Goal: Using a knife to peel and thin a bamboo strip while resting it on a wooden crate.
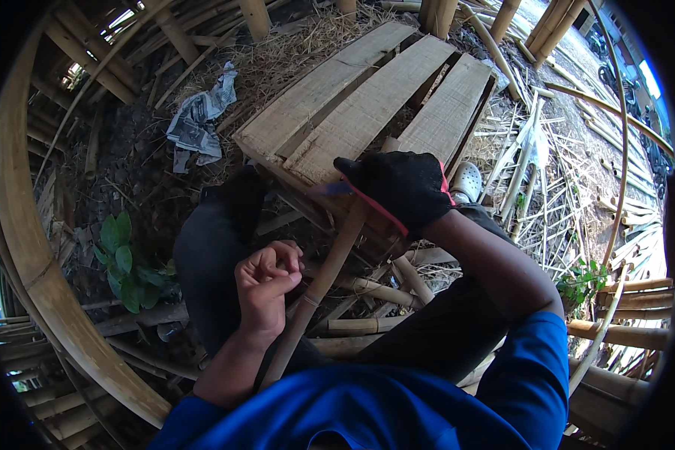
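My right hand (pixel 401 187), in a black glove with red edging, is closed around what looks like a knife. Its bluish blade (pixel 330 189) is smeared and sticks out to the left; the glove hides the handle. Under that hand runs a slim bamboo pole (pixel 319 289), slanting from my lap up to the slatted wooden bench (pixel 360 135). The pole's far tip shows just beyond the glove, over the slats. My bare left hand (pixel 268 281) is left of the pole and apart from it, palm up, fingers curled in, with nothing visible in them.
Crumpled newspaper (pixel 202 116) lies left of the bench. A leafy plant (pixel 124 262) grows at the left, near a thick curved bamboo (pixel 34 247). Cut bamboo pieces (pixel 367 325) lie under my legs. Split strips litter the ground at right, near a pale clog (pixel 468 182).
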Demonstrator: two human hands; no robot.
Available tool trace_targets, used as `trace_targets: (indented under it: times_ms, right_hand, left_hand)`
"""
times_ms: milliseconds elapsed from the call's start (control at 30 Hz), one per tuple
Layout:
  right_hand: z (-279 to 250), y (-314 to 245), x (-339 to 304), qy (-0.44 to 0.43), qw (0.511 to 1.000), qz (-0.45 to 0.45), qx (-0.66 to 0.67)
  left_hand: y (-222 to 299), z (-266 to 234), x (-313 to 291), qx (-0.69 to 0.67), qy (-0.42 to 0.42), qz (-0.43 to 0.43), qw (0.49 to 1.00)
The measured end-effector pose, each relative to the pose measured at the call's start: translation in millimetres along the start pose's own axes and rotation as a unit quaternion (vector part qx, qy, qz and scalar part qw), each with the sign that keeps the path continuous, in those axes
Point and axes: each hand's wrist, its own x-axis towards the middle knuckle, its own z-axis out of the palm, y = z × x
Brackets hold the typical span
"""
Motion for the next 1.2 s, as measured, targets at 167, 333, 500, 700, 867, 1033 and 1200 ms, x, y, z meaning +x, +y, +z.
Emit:
trace_targets:
  times_ms: [167,333,500,700,867,1033,1200]
  right_hand:
    - [3.3,-2.1,2.3,0.112,0.992,0.011,0.049]
    - [-6.5,-2.6,6.1,-0.022,0.989,0.092,0.112]
    - [-9.3,-5.6,7.7,-0.020,0.979,0.130,0.159]
    - [-3.4,-3.4,3.0,0.051,0.969,0.163,0.178]
    - [-13.0,-7.9,0.3,0.061,0.963,0.184,0.189]
    - [-16.0,-10.5,2.3,0.033,0.965,0.193,0.174]
    - [-16.4,-11.1,1.2,0.048,0.969,0.175,0.167]
  left_hand:
    - [8.4,-1.5,7.4,-0.187,0.031,-0.152,0.970]
    - [9.9,-0.5,7.4,-0.186,0.009,-0.141,0.972]
    - [8.9,0.1,8.1,-0.184,0.006,-0.139,0.973]
    - [-9.0,3.2,20.6,0.061,-0.011,-0.145,0.987]
    - [-28.7,2.3,33.1,0.237,-0.045,-0.046,0.969]
    - [-69.3,-5.6,52.9,0.294,-0.057,-0.011,0.954]
    - [-95.5,-15.1,68.3,0.401,-0.070,0.045,0.912]
